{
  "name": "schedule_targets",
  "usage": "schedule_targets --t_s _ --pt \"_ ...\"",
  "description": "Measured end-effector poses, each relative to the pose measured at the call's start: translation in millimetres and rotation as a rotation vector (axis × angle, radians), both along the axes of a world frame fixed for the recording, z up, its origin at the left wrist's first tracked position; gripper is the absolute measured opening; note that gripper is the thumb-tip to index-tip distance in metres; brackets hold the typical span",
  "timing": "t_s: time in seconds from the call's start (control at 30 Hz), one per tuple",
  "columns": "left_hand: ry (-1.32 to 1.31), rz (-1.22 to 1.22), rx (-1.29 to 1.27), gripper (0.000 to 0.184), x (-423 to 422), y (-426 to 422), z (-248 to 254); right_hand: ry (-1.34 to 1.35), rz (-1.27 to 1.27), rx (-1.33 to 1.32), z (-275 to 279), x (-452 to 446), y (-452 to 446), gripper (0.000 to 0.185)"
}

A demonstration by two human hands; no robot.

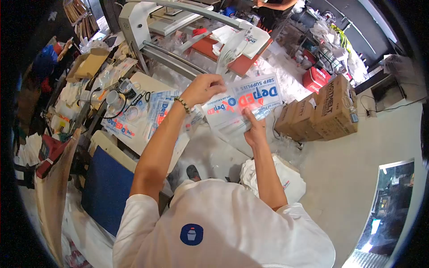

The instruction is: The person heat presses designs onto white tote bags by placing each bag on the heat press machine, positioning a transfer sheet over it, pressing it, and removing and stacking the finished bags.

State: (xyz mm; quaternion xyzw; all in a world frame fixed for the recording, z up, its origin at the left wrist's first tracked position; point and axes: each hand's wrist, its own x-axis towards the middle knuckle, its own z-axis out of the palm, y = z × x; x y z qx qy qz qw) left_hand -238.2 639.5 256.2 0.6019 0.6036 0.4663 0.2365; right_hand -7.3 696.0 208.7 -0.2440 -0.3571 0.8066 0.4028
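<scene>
My right hand (255,129) is closed on the lower edge of a clear film sheet (263,91) printed with blue and red DepED lettering, its thumb on top. The sheet is tilted in front of me, and its lettering appears upside down. My left hand (206,89), with a beaded bracelet at the wrist, is at the sheet's upper left corner. Its fingers are curled together; what they pinch is not clear. Below my left forearm, more printed film sheets (161,111) lie on a pale board (179,145). Scissors (147,96) and tape rolls (132,114) lie by them.
A grey-framed machine (134,27) stands ahead, beside a red board (248,64) bearing white printed fabric (254,40). Cardboard boxes (335,107) and a red container (315,79) are on the right. White bags (292,176) are piled near my right elbow. Another person's arm (279,5) shows at the top.
</scene>
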Motion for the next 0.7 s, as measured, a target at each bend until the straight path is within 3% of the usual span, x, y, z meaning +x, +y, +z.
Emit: schedule_targets --t_s 0.13,0.2,0.23,0.27,0.33,0.47,0.53,0.7 --pt "-0.048 -0.003 -0.015 0.016 5 9 19 0.018 -0.066 0.022 8 9 7 0.041" --pt "-0.524 0.058 0.050 0.025 15 9 25 0.064 -0.153 0.019 21 12 12 0.041" --pt "-0.674 0.026 -0.039 0.036 18 7 31 0.091 -0.230 0.002 26 15 13 0.041" --pt "-0.658 0.004 -0.031 0.036 27 8 31 0.107 -0.248 0.016 32 18 18 0.041" --pt "-0.896 -0.065 0.027 0.039 45 11 20 0.162 -0.358 0.090 41 24 25 0.041" --pt "-0.918 -0.103 0.184 0.038 84 36 9 0.184 -0.477 0.186 53 33 31 0.042" --pt "-0.910 0.005 0.282 0.035 97 50 11 0.162 -0.552 0.232 57 39 33 0.042" --pt "-0.984 -0.003 0.338 0.033 117 82 20 0.151 -0.700 0.263 59 48 31 0.039"
